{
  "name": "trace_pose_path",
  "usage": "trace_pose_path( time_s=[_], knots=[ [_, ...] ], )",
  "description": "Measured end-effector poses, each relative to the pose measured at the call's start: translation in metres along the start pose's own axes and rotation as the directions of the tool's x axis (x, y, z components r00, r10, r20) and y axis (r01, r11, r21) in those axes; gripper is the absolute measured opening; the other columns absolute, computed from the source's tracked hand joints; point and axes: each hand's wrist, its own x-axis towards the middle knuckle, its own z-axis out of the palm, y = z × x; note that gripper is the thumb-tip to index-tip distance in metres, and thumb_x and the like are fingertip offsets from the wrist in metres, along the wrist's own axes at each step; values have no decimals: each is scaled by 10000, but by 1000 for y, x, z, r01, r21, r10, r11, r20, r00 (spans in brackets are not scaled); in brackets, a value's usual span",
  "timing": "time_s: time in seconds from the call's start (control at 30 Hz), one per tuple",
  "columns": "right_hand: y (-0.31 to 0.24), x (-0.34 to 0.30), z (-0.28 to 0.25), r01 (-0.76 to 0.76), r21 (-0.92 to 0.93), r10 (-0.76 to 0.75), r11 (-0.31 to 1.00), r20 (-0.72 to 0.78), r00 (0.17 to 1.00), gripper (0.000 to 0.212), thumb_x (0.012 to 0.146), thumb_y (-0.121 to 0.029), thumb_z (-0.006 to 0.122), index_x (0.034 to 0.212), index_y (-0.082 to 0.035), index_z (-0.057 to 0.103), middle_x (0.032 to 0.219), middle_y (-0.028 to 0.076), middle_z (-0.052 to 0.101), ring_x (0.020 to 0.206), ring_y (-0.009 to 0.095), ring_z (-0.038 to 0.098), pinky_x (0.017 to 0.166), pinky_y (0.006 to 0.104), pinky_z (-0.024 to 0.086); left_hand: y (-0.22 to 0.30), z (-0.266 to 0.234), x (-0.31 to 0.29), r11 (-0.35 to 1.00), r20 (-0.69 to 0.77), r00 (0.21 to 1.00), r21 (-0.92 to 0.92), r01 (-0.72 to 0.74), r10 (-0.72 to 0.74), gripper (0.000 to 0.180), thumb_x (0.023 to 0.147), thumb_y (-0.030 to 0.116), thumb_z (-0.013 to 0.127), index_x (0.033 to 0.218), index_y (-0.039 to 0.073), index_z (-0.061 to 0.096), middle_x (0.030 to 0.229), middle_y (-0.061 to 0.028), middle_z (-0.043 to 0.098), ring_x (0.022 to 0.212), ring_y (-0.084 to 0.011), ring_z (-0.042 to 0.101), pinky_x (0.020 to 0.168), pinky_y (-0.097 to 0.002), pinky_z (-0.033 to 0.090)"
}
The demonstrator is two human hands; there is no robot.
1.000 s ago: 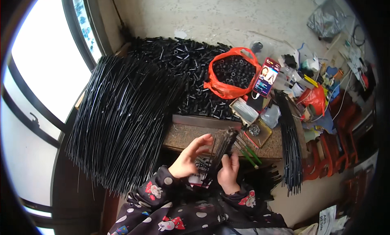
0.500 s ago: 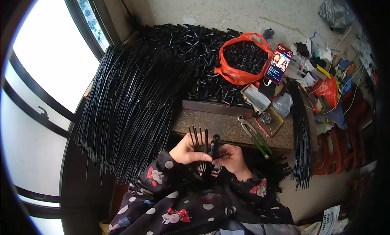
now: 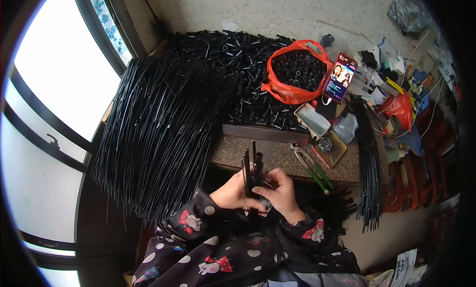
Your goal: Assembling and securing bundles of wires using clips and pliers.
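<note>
My left hand (image 3: pixel 231 192) is closed around a few thin black rods (image 3: pixel 246 169), which stick up in front of my body. My right hand (image 3: pixel 284 194) meets it at the middle, its thumb and fingers pressed on a black tubular fitting (image 3: pixel 258 164) that stands upright beside the rods. Small thin pin-like bits (image 3: pixel 267 182) show at the right fingertips. The lower ends of the rods and fitting are hidden by my hands and the dark clothing. A big sheaf of long black rods (image 3: pixel 153 133) hangs over the table edge at the left.
Black fittings (image 3: pixel 238 54) heap across the table behind a metal strip (image 3: pixel 265 133). A red plastic bag (image 3: pixel 290 95) holds more. Nearby are a lit phone (image 3: pixel 340 78), a box of pins (image 3: pixel 313 119), green-handled pincers (image 3: pixel 312 168), and a hanging rod bundle (image 3: pixel 368 173).
Both hands have risen slightly with the rods and fitting. The rods, fanned apart before, now stand closer together beside the fitting, and my right thumb has shifted across it.
</note>
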Motion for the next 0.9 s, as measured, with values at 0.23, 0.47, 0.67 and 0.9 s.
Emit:
trace_pose_path(
  time_s=[0.23,0.47,0.67,0.9],
  knots=[
    [-15,-4,16,177,-154,-213,972,-264,941,226,665,-77,767,711,-20,554,709,16,525,608,51,462,531,206,376,-9,15,-5,983,-146,977,-120,142,-159,258,704,-11,652,928,14,527,886,-72,543,803,-148,525,724,-289,447],
    [-14,2,18,57,241,12,969,-272,962,272,677,-22,743,790,-50,498,783,-19,487,689,59,472,613,204,391,-8,34,3,896,-261,943,-438,74,-205,223,721,-79,569,844,54,438,860,-51,547,876,-140,516,831,-291,416],
    [-40,8,-1,226,-249,-263,942,-125,957,243,625,-57,746,806,-52,584,757,38,504,735,180,500,670,274,413,-13,37,-2,957,-262,949,-271,105,-178,219,757,-27,569,972,-9,535,884,-55,578,833,-111,532,761,-269,439],
    [-92,1,-1,562,-633,-726,533,0,687,186,635,7,713,804,-6,636,713,72,552,665,245,514,580,319,425,35,24,30,979,-346,936,-161,-129,66,250,720,-42,549,966,-5,533,924,-88,572,836,-139,541,753,-266,437]
  ],
)
